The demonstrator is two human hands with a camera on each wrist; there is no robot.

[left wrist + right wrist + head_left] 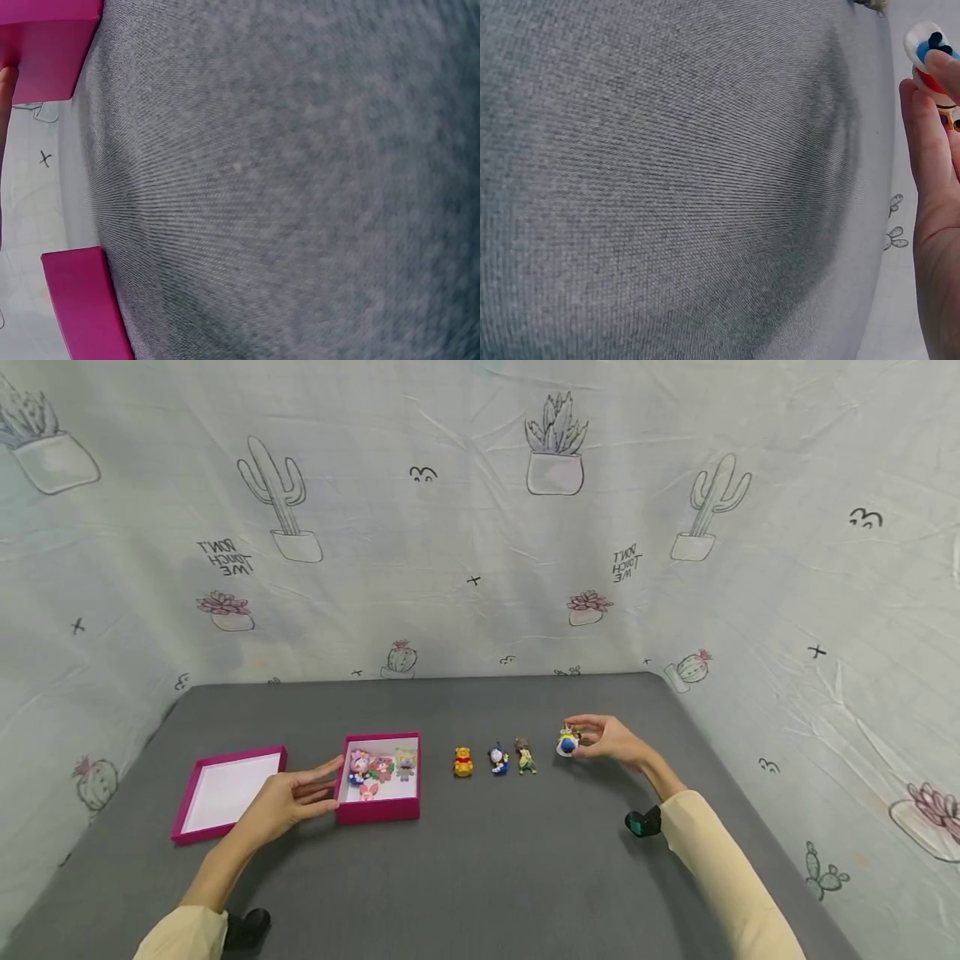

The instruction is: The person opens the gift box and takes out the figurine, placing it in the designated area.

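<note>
My right hand point(611, 739) pinches a small toy figurine point(567, 742) with white, blue and yellow parts between thumb and fingers. In the right wrist view that figurine point(932, 54) also shows red, and its lower part is covered by the fingers. My left hand point(281, 802) rests with fairly straight fingers against the left side of a magenta box point(378, 812). One fingertip point(7, 75) touches the box wall in the left wrist view. Inside the box lie several figurines: a pink-haired one point(360, 766), a reddish one point(383, 767), a greenish-grey one point(405, 763) and a pink one point(368, 790).
A magenta lid point(228, 793) with a white inside lies left of the box. Between box and right hand stand a yellow-and-red bear figurine point(462, 762), a blue-and-white figurine point(498, 759) and a green-and-brown figurine point(525, 757), on a grey table point(480, 877). Patterned cloth point(472, 527) hangs behind.
</note>
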